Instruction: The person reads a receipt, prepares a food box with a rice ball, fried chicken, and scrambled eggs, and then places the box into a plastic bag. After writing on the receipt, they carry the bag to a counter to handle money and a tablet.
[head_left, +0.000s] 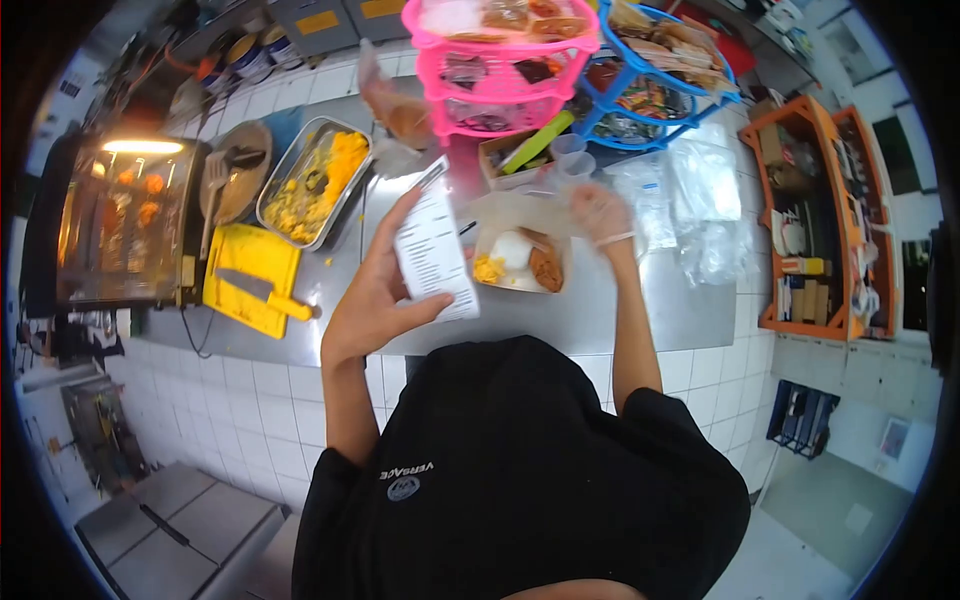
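A: Black shirt, 6 o'clock, nearest my camera. Hands?

B: I see the left hand gripping a printed slip, thumb near its lower end. Slip's at 9 o'clock from the open food box.

A: Right hand?

B: Right hand at 2 o'clock from the box, near clear cups. Blurred; I can't tell its grip.

A: Box contents?

B: White mound, yellow food, brown piece. Box sits on the metal table.

A: Around it?

B: Pink baskets 12 o'clock, blue baskets 1, metal tray 10, yellow board with knife 9.
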